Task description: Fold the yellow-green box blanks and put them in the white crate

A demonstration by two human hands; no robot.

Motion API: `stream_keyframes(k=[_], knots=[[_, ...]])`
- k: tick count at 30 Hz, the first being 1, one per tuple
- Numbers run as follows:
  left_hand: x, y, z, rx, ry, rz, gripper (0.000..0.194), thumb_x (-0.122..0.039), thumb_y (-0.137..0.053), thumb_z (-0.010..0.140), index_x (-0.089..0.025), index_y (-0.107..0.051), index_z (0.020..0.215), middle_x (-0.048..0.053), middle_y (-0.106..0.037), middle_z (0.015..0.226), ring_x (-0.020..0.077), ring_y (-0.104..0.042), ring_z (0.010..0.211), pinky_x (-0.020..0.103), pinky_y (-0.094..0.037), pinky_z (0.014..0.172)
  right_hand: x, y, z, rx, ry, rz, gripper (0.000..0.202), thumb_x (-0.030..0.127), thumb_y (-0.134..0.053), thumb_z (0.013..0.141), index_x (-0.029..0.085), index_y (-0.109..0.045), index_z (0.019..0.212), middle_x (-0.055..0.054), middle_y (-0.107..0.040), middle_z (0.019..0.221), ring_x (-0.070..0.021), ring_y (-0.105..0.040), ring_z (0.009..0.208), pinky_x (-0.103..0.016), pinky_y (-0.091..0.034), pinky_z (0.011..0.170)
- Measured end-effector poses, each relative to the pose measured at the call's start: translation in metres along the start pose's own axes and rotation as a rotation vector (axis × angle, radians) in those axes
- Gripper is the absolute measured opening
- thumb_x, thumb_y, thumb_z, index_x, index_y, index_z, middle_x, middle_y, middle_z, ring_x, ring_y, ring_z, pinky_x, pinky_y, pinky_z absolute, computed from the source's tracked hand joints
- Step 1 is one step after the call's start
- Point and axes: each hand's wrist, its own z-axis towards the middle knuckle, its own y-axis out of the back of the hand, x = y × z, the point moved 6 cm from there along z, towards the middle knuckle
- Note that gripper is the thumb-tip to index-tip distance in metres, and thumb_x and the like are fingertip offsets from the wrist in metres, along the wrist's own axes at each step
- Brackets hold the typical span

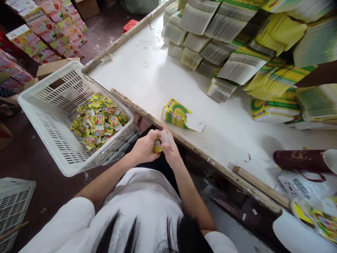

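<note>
My left hand and my right hand meet just off the table's front edge, both closed around one small yellow-and-white card piece. The fingers cover much of it, so its exact shape is hard to see. Just beyond my hands, a fanned stack of yellow-green printed cards lies on the white table. To the left stands a white plastic crate, which holds a heap of small folded yellow-green packets.
Tall stacks of flat cards cover the table's far right. A maroon mug lies on its side at the right, near a power strip. Pink cartons and a red stool stand on the floor beyond.
</note>
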Motion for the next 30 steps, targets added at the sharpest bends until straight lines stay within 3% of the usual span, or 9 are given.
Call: stream_keyframes(k=[4, 7, 10, 12, 15, 19, 23, 27, 30], knots=[[0.006, 0.000, 0.007, -0.046, -0.013, -0.127, 0.072, -0.024, -0.065, 0.070, -0.022, -0.029, 0.133, 0.009, -0.052, 0.116, 0.0197, -0.062, 0.091, 0.032, -0.052, 0.073, 0.012, -0.009, -0.006, 0.039, 0.210, -0.298, 0.052, 0.035, -0.056, 0.094, 0.025, -0.050, 0.144, -0.008, -0.045, 0.154, -0.0243, -0.041, 0.143, -0.042, -0.031, 0.121], [0.018, 0.012, 0.004, -0.193, 0.149, -0.064, 0.087, -0.032, -0.078, 0.062, -0.020, -0.033, 0.135, 0.014, -0.049, 0.126, 0.0266, -0.058, 0.108, 0.041, -0.051, 0.090, 0.011, 0.005, -0.004, -0.131, 0.256, -0.349, 0.048, 0.022, -0.045, 0.095, 0.029, -0.054, 0.142, -0.004, -0.051, 0.149, -0.0211, -0.049, 0.138, -0.040, -0.036, 0.118], [0.032, 0.020, -0.006, -0.217, 0.383, -0.174, 0.071, -0.041, -0.082, 0.063, -0.021, -0.047, 0.122, 0.007, -0.058, 0.113, 0.0246, -0.061, 0.101, 0.039, -0.052, 0.088, 0.007, 0.023, -0.001, -0.293, 0.241, -0.342, 0.052, 0.030, -0.048, 0.097, 0.027, -0.046, 0.148, -0.007, -0.053, 0.148, -0.0230, -0.049, 0.137, -0.044, -0.038, 0.116], [0.036, 0.023, -0.011, -0.220, 0.428, -0.357, 0.066, -0.042, -0.082, 0.067, -0.022, -0.049, 0.121, 0.005, -0.062, 0.110, 0.0210, -0.064, 0.096, 0.034, -0.052, 0.084, 0.010, 0.022, -0.001, -0.242, 0.299, -0.433, 0.058, 0.040, -0.056, 0.095, 0.026, -0.043, 0.150, -0.010, -0.046, 0.153, -0.0267, -0.041, 0.143, -0.046, -0.037, 0.117], [0.035, 0.029, -0.011, -0.244, 0.428, -0.592, 0.059, -0.042, -0.076, 0.075, -0.021, -0.050, 0.125, 0.005, -0.065, 0.106, 0.0182, -0.065, 0.089, 0.030, -0.053, 0.078, 0.018, 0.017, -0.002, -0.154, 0.394, -0.595, 0.046, 0.046, -0.056, 0.095, 0.028, -0.060, 0.136, -0.009, -0.037, 0.158, -0.0294, -0.039, 0.145, -0.046, -0.040, 0.114], [0.038, 0.037, -0.010, -0.363, 0.501, -0.735, 0.034, -0.041, -0.067, 0.084, -0.019, -0.062, 0.110, 0.002, -0.066, 0.088, 0.0145, -0.063, 0.074, 0.027, -0.054, 0.070, 0.028, 0.017, -0.003, -0.040, 0.426, -0.660, 0.031, 0.044, -0.056, 0.095, 0.030, -0.072, 0.118, -0.008, -0.044, 0.153, -0.0280, -0.051, 0.135, -0.043, -0.048, 0.108], [0.036, 0.039, -0.008, -0.418, 0.509, -0.771, 0.032, -0.040, -0.070, 0.082, -0.020, -0.065, 0.106, 0.001, -0.065, 0.080, 0.0136, -0.062, 0.067, 0.026, -0.054, 0.063, 0.033, 0.017, -0.002, 0.048, 0.473, -0.609, 0.024, 0.041, -0.065, 0.091, 0.028, -0.072, 0.111, -0.008, -0.051, 0.147, -0.0271, -0.053, 0.133, -0.043, -0.047, 0.108], [0.031, 0.038, -0.005, -0.366, 0.468, -0.704, 0.033, -0.045, -0.069, 0.083, -0.020, -0.069, 0.104, 0.002, -0.066, 0.077, 0.0166, -0.063, 0.069, 0.029, -0.055, 0.064, 0.024, 0.016, 0.001, -0.173, 0.383, -0.509, 0.055, 0.041, -0.070, 0.087, 0.025, -0.050, 0.135, -0.014, -0.055, 0.141, -0.0276, -0.056, 0.129, -0.046, -0.048, 0.107], [0.044, 0.061, -0.013, -0.405, 0.475, -0.522, 0.031, -0.044, -0.066, 0.085, -0.019, -0.069, 0.102, 0.002, -0.066, 0.082, 0.0165, -0.062, 0.075, 0.030, -0.055, 0.072, 0.020, 0.010, 0.009, -0.124, 0.313, -0.510, 0.080, 0.046, -0.075, 0.082, 0.022, -0.034, 0.147, -0.018, -0.053, 0.143, -0.0295, -0.058, 0.126, -0.047, -0.048, 0.106]])
